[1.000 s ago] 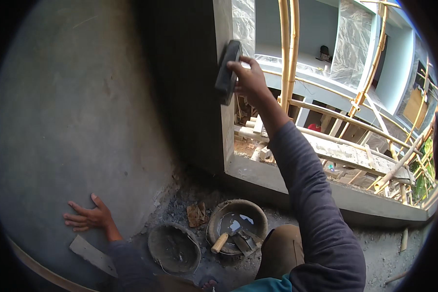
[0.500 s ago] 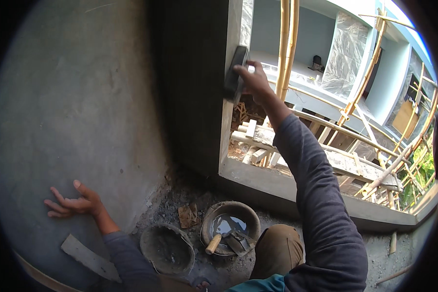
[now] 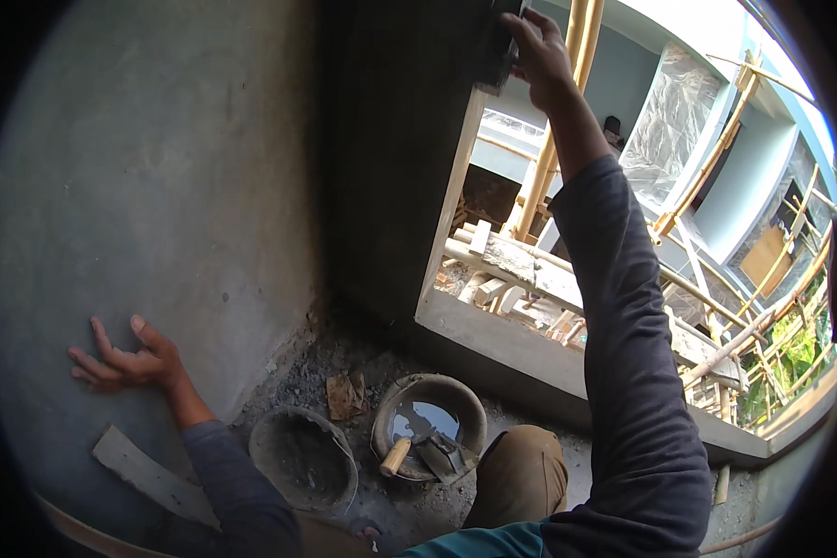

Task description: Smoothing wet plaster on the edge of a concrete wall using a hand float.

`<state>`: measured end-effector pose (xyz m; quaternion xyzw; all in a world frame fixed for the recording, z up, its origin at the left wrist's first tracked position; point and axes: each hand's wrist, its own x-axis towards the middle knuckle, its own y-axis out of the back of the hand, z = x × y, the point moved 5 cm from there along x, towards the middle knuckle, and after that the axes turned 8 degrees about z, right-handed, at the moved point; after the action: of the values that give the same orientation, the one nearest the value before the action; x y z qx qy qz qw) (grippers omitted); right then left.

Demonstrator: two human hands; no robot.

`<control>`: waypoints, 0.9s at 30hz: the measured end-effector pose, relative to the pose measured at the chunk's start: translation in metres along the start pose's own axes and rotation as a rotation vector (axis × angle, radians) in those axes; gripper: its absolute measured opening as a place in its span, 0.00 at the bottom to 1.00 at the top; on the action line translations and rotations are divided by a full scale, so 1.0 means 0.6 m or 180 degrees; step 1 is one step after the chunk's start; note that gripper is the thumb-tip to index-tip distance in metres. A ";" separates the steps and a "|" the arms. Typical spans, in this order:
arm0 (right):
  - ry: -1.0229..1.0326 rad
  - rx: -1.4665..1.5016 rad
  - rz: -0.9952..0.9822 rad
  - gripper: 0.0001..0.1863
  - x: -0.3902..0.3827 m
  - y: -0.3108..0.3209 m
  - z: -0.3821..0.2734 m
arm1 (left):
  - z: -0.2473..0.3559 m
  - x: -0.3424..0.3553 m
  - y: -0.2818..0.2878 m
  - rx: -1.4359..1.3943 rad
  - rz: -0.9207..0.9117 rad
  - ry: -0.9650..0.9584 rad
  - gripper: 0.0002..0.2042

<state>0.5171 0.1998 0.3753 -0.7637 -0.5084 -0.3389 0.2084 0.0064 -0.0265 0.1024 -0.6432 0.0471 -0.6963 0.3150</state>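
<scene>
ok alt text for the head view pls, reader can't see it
A person's right hand holds a dark tool at the edge of a window opening; the open left hand is by a grey wall. Below, a trowel lies across a tub of liquid, beside another tub.

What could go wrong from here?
The right hand holds a dark block at the window opening's edge; a slip might drop it there.

The trowel rests on the rim of the liquid-filled basin, close to the knee; a bump could knock it off.
</scene>
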 end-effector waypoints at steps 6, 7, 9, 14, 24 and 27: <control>-0.1054 -0.0778 -0.0186 0.39 -0.224 0.061 0.273 | 0.006 0.002 -0.001 -0.0132 0.0034 0.0127 0.27; -0.0825 -0.0937 -0.0053 0.38 -0.216 0.089 0.257 | 0.011 -0.001 -0.002 -0.0202 0.0034 0.0200 0.27; 0.0494 -0.1955 0.0373 0.37 -0.202 0.108 0.159 | 0.012 0.019 0.000 -0.0202 0.0038 0.0174 0.26; 0.3472 -0.3669 -0.0081 0.30 -0.168 0.015 -0.088 | 0.003 -0.021 -0.010 -0.0109 -0.0033 0.0374 0.25; 0.3599 -0.4675 -0.0148 0.33 -0.173 -0.052 -0.069 | -0.024 -0.039 -0.021 -0.0255 -0.0022 0.0455 0.26; 0.3328 -0.4429 -0.0758 0.36 -0.301 -0.063 0.031 | -0.029 -0.036 -0.020 -0.0254 -0.0016 0.0465 0.26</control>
<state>0.4425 0.1124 0.2297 -0.4063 -0.1021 -0.8979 -0.1349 -0.0147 -0.0118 0.0862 -0.6028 0.0960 -0.7397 0.2832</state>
